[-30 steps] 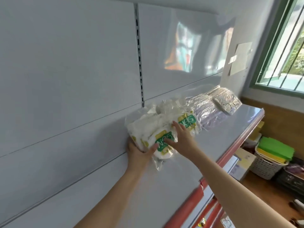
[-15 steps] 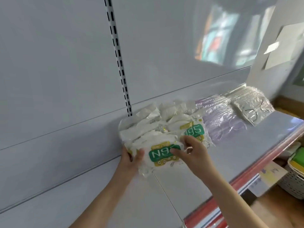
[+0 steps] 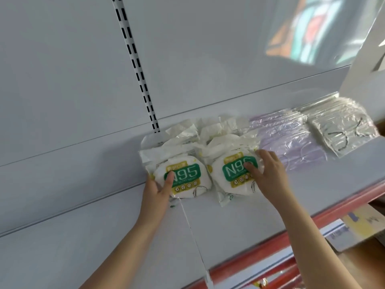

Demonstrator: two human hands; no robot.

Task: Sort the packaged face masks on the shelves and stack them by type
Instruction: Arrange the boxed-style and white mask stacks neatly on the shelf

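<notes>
Two white N95 mask packs with green labels lie side by side on the grey shelf (image 3: 239, 222), on top of more white N95 packs (image 3: 187, 132) piled against the back panel. My left hand (image 3: 157, 189) pinches the left N95 pack (image 3: 185, 178) at its left edge, thumb on the label and fingers hidden beneath. My right hand (image 3: 268, 174) lies flat on the right N95 pack (image 3: 229, 176), thumb and fingertips pressing its top. To the right sit a stack of purple masks (image 3: 291, 151) in clear wrap, then a stack of pale masks with black ear loops (image 3: 341, 130).
A slotted upright (image 3: 135, 59) runs down the back panel to just behind the N95 pile. The shelf has a red front edge (image 3: 312, 217). Below it at the right are boxes (image 3: 364, 222) on a lower level. A white side panel (image 3: 366, 65) closes the shelf's right end.
The two top N95 packs, overlapping before, now lie apart side by side. My right hand has drawn one to the right; my left hand stays on the other. The view has come closer.
</notes>
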